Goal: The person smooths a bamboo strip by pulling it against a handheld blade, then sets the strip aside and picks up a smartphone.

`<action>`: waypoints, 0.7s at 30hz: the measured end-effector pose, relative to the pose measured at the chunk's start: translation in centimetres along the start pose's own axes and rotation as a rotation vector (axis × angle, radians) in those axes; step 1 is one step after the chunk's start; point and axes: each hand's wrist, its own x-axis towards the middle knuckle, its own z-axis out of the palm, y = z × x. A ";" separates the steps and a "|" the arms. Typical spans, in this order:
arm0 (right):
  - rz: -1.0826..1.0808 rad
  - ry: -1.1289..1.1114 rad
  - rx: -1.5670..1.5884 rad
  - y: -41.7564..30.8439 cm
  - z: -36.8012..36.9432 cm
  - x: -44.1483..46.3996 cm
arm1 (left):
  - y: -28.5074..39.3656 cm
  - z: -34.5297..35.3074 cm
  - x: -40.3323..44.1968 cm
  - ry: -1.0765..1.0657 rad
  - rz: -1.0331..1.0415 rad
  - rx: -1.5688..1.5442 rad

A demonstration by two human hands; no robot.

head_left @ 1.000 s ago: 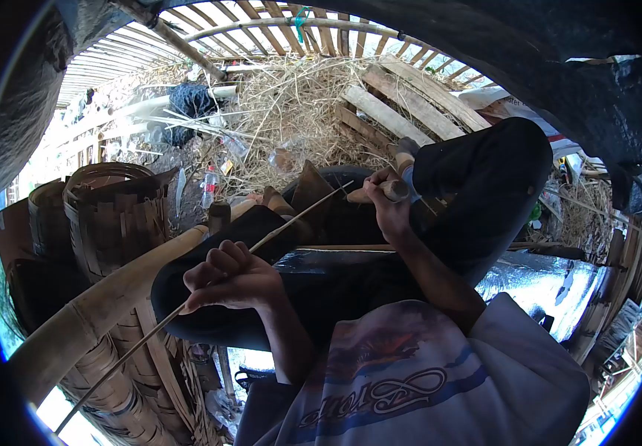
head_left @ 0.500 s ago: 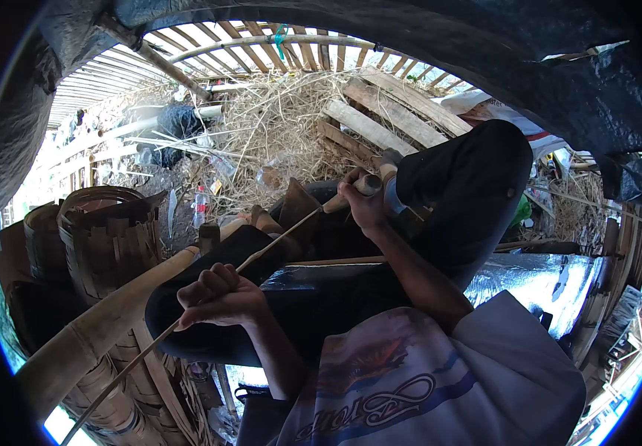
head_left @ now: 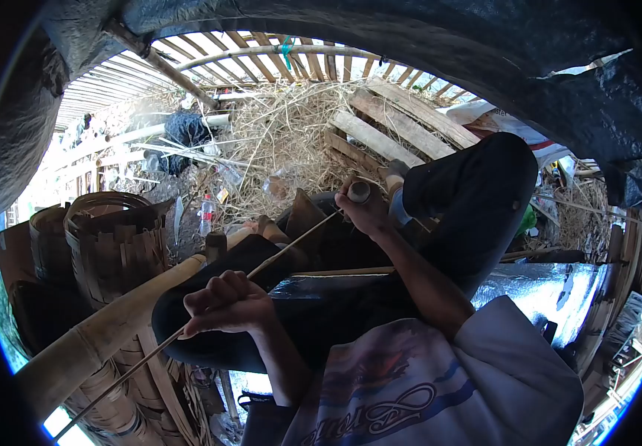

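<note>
A long thin bamboo strip [head_left: 280, 256] runs slantwise from the lower left up to my right hand. My left hand [head_left: 230, 305] is closed round its middle, thumb pressed along it, over my bent knee. Farther off, my right hand [head_left: 365, 212] grips a thick round wooden handle [head_left: 359, 192], its butt end facing up. What the handle belongs to is hidden below the fist. The strip's far end reaches close to this fist; whether they touch I cannot tell. A brown pointed flat piece [head_left: 303, 212] stands just left of my right hand.
A thick bamboo pole [head_left: 98, 338] slants along my left side, beside woven bamboo baskets [head_left: 117, 238]. Ahead lie dry straw [head_left: 287, 126], wooden planks [head_left: 403, 123] and a plastic bottle [head_left: 206, 213]. A slatted bamboo fence [head_left: 261, 63] stands behind; dark sheeting [head_left: 484, 52] hangs overhead.
The right hand has tilted the handle so its butt points more toward me. The strip has slid slightly toward the lower left or shifted with the view, which moved a little.
</note>
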 end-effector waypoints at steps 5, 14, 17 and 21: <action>-0.004 0.051 0.117 -0.2 0.3 -0.4 | 0.0 -0.5 0.0 -0.058 -0.015 -0.037; 0.085 0.064 0.272 1.3 -0.5 0.5 | 0.1 -0.6 0.0 -0.064 0.014 -0.033; -0.046 0.157 0.335 2.8 0.5 0.2 | 0.1 -0.5 -0.3 -0.022 0.020 0.096; -0.037 0.156 0.227 3.7 -0.3 1.9 | 0.4 -0.9 0.0 0.007 0.010 0.078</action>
